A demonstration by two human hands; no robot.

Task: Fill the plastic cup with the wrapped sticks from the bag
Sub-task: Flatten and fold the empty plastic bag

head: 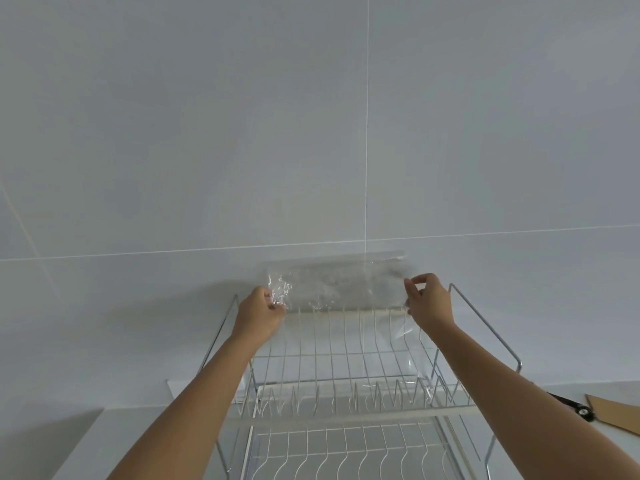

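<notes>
A clear plastic bag (337,284) is stretched sideways in the air above the top tier of a white wire dish rack (346,358), in front of the tiled wall. My left hand (258,311) pinches the bag's crumpled left end. My right hand (427,301) grips its right end between thumb and fingers. The bag looks transparent and greyish; I cannot make out wrapped sticks inside it. No plastic cup is in view.
The two-tier dish rack has chrome side handles (485,327) and stands on a white counter (52,441) against a pale tiled wall. At the right lie black-handled scissors (575,408) and a piece of brown cardboard (616,414).
</notes>
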